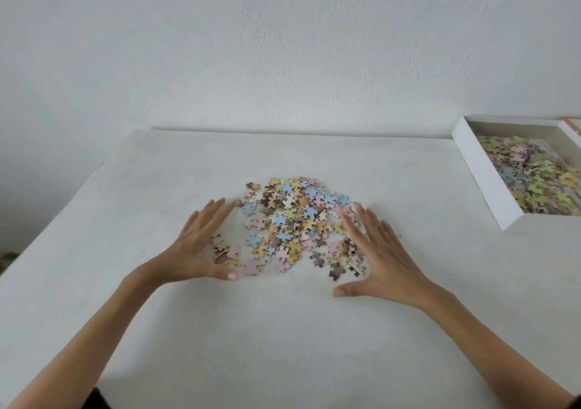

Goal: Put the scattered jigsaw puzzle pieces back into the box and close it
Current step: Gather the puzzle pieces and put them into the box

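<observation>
Puzzle pieces (pixel 292 220) heaped mid-counter, box (pixel 484 169) at right edge. Left hand (pixel 195 245) & right hand (pixel 383 257) flat, spread, empty, flanking the heap. Pieces prob. light, thin, slidey: scoop from both sides.

One view only, head-mounted, looking forward and down across a white table (pixel 283 330) toward a bare wall (pixel 283 47) at the far side. Wide-angle (straight edges bow slightly). Close enough to take in both forearms entering from the near corners. Centred on the loose puzzle pieces (pixel 292 220); cuts off the open box (pixel 484 172) at the far right edge.
</observation>
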The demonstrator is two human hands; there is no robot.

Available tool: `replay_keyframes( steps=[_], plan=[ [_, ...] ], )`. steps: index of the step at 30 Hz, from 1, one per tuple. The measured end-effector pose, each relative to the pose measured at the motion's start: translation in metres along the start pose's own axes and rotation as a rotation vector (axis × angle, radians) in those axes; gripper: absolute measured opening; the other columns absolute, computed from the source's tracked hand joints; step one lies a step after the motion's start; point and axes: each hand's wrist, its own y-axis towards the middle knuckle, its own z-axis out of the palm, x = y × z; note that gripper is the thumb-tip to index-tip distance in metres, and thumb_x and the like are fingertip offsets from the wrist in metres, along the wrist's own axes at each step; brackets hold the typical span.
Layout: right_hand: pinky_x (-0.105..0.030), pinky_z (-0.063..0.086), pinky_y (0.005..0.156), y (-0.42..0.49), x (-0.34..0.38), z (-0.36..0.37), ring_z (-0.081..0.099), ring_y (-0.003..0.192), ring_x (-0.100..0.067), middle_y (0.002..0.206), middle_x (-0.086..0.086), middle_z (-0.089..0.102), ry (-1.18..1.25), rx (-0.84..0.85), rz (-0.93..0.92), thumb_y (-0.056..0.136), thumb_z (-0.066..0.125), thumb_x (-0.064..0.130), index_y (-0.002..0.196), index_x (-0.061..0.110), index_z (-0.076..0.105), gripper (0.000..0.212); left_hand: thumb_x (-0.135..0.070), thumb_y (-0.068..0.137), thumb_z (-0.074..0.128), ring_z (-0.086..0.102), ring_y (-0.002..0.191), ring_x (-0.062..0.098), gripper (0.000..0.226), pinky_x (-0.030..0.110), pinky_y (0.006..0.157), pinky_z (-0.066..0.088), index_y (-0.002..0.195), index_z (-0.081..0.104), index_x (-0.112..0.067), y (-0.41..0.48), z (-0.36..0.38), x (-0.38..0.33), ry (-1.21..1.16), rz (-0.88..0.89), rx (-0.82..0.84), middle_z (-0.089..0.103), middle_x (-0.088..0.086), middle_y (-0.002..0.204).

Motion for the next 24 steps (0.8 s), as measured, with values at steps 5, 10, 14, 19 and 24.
replay_keyframes(
  steps=[5,10,14,19,24],
  plan=[
    [-0.035,-0.017,0.111,0.014,0.01,0.001,-0.038,0.133,-0.022,0.142,-0.003,-0.044,0.002,0.0,0.015,0.048,0.043,0.088,0.132,0.037,-0.037,0.126,-0.095,0.047,0.039,-0.028,0.139,0.013,0.127,0.042,0.114,-0.014,0.143,-0.018,-0.034,0.009,0.028,-0.029,0.215,0.118,-0.058,-0.022,-0.003,0.154],
    [-0.042,-0.017,0.111,0.036,0.012,-0.005,-0.039,0.132,-0.023,0.143,-0.001,-0.044,0.019,0.05,-0.026,0.04,0.048,0.087,0.132,0.04,-0.035,0.133,-0.09,0.046,0.047,-0.032,0.137,0.019,0.135,0.05,0.112,-0.014,0.143,-0.021,-0.027,0.038,0.033,-0.048,0.209,0.102,-0.089,-0.028,0.001,0.153],
    [-0.047,-0.019,0.11,0.052,0.01,-0.012,-0.041,0.13,-0.025,0.143,-0.001,-0.044,0.041,0.134,-0.049,0.037,0.05,0.085,0.132,0.043,-0.034,0.134,-0.089,0.042,0.049,-0.035,0.136,0.019,0.136,0.055,0.111,-0.014,0.142,-0.023,-0.032,0.054,0.028,-0.051,0.129,0.114,-0.06,-0.029,-0.001,0.152],
    [-0.045,-0.021,0.108,0.067,0.005,-0.01,-0.039,0.132,-0.026,0.144,-0.004,-0.042,0.016,0.138,-0.06,0.034,0.042,0.09,0.131,0.045,-0.034,0.132,-0.094,0.038,0.043,-0.031,0.138,0.02,0.136,0.05,0.11,-0.018,0.141,-0.023,-0.035,0.065,0.027,-0.049,0.121,0.128,-0.029,-0.025,0.0,0.153],
    [-0.045,-0.005,0.116,0.073,0.003,-0.002,-0.008,0.143,-0.022,0.155,-0.001,-0.008,-0.07,-0.008,-0.08,0.041,0.022,0.097,0.142,0.036,-0.013,0.123,-0.097,0.043,0.03,0.001,0.143,0.015,0.13,0.048,0.117,0.0,0.146,-0.007,-0.027,0.068,0.03,-0.048,0.21,0.128,-0.087,0.01,-0.003,0.154]
  ],
)
